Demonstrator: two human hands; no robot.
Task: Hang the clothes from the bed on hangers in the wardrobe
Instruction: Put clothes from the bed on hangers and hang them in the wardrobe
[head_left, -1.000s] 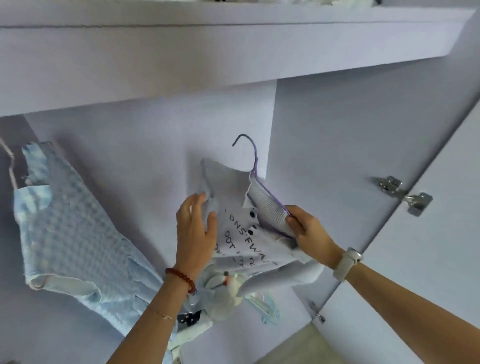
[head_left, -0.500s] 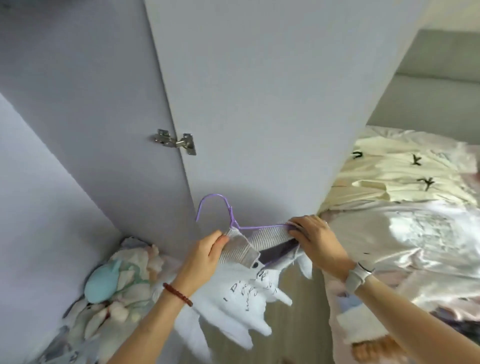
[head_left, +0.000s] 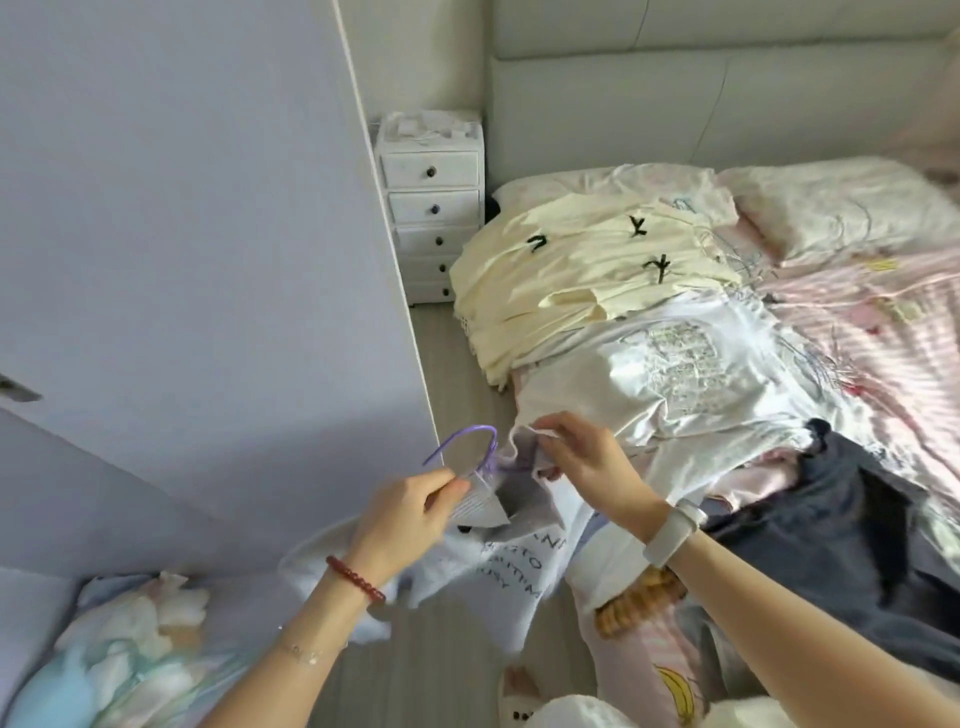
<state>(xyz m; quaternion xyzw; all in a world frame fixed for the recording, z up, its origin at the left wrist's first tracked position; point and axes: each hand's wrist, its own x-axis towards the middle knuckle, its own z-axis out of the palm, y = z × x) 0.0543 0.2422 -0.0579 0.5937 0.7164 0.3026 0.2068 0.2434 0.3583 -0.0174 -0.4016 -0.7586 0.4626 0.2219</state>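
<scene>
Garment (head_left: 498, 561), white with black lettering, is held in the air beside the bed (head_left: 857, 322), partly threaded on a purple hanger (head_left: 467, 441). Left hand (head_left: 410, 512) is curled round the ribbed collar just below the hanger's hook. Right hand (head_left: 587, 462) pinches a fold of the same fabric between thumb and fingertips. Wardrobe door (head_left: 208, 234) stands open just behind the hanger. Cream top (head_left: 582, 270), white T-shirt (head_left: 675, 379) and dark garment (head_left: 857, 509) are seen lying on the bed.
</scene>
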